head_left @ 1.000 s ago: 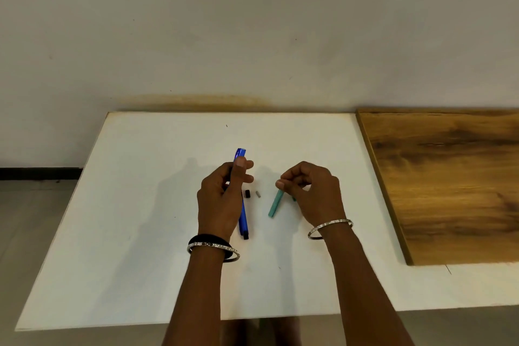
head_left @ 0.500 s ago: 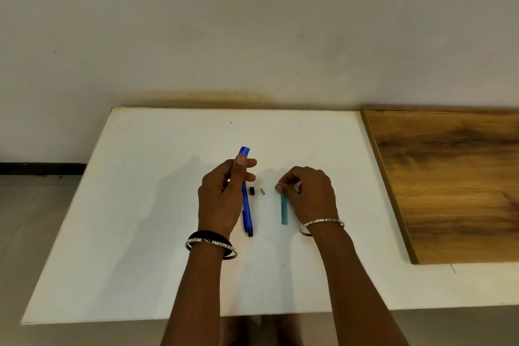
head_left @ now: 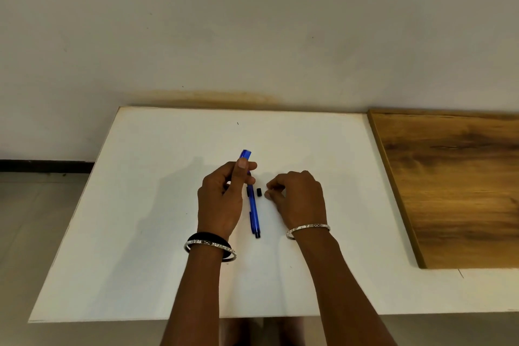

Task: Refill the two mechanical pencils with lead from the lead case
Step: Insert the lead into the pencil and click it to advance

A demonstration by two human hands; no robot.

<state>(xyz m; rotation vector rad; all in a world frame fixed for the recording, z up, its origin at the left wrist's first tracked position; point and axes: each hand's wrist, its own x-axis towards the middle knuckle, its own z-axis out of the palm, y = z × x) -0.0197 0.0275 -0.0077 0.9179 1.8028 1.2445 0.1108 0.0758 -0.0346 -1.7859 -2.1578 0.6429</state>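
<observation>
Grips pencil (head_left: pixel 254 213) near its far end in curled left hand (head_left: pixel 220 199), tip pointing nearward over table (head_left: pixel 140 233). Curls right hand (head_left: pixel 300 199) just beside loose cap (head_left: pixel 259 192); cannot tell whether pinching anything. Shows no lead case. Could nudge cap off rolling, or snap thin lead through a clumsy pinch.

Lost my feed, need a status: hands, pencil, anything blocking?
Left hand grips blue pencil. Right hand curled beside black cap, contents unseen. Lead case not in view. Nothing blocking.
</observation>
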